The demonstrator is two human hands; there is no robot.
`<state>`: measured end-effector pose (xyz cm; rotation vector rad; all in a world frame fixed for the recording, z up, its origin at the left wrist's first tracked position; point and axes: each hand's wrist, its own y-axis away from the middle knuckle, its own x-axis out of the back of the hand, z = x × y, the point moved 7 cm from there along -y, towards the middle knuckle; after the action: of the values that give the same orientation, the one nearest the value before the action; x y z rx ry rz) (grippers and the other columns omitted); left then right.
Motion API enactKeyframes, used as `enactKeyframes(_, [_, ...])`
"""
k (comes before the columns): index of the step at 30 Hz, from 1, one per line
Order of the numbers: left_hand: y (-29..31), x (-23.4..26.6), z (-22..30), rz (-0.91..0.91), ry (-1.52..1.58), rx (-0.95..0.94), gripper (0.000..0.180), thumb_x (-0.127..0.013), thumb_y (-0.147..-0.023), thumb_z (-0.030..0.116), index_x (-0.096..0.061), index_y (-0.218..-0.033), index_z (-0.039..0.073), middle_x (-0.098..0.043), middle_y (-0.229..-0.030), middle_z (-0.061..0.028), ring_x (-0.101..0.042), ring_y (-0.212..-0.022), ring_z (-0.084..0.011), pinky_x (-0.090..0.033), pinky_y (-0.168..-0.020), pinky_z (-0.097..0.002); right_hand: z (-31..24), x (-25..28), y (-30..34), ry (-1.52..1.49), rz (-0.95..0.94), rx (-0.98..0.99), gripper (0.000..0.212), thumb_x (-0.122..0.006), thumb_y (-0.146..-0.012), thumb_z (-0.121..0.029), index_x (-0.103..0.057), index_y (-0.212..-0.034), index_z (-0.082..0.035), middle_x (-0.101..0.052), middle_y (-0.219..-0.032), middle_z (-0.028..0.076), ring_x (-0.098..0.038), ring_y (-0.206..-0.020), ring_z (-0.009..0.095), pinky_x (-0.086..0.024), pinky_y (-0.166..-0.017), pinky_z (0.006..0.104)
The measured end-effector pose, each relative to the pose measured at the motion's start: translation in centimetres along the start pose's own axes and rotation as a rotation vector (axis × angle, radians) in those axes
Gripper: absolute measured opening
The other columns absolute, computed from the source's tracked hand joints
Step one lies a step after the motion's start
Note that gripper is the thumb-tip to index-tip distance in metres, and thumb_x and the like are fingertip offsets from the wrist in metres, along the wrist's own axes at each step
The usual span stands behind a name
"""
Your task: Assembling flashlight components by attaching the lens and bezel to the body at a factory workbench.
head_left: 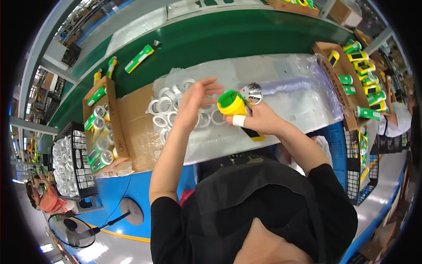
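My right hand [261, 119], with white tape round one finger, grips a yellow flashlight body [237, 107] whose wide green mouth faces up and left. A shiny silver reflector [252, 93] sits beside that mouth, above the same hand; whether the fingers pinch it is hidden. My left hand [195, 101] hovers to the left with fingers stretched out and nothing in them. Below and around it, several white rings [164, 104] lie in a loose pile on the work surface [202, 147].
On the left stands a cardboard box [118, 127] of flashlights with a black crate [81, 163] of clear-white parts beyond. Another cardboard box [347, 105] of flashlights is at the right. A green flashlight [140, 58] lies on the green belt [189, 44]. A fan [72, 229] stands lower left.
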<state>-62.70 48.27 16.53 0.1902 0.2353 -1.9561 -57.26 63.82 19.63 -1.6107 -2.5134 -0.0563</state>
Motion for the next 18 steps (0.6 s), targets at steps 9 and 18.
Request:
enactKeyframes(9, [1.7, -10.4, -4.0, -0.447, 0.299, 0.155, 0.04, -0.056, -0.092, 0.018, -0.054, -0.125, -0.005, -0.063, -0.108, -0.0184, -0.063, -0.101, -0.0268, -0.052, -0.086, -0.0381, 4.2, -1.5, 6.9, -0.4, -0.427, -0.481, 0.047, -0.063, -0.093, -0.036, -0.046, -0.121, -0.003, -0.059, -0.088, 0.008, -0.063, -0.078, 0.017, -0.054, -0.067, 0.0304])
enactKeyframes(18, [3.8, -9.8, 0.9, -0.131, -0.33, -0.427, 0.046, -0.039, -0.104, 0.035, -0.059, -0.119, -0.003, -0.066, -0.105, -0.0121, -0.058, -0.089, -0.0161, -0.043, -0.078, -0.0265, 4.9, -1.7, 5.9, -0.374, -0.158, -0.198, 0.053, -0.065, -0.093, -0.026, -0.04, -0.134, -0.001, -0.06, -0.102, 0.01, -0.062, -0.085, 0.016, -0.053, -0.074, 0.0307])
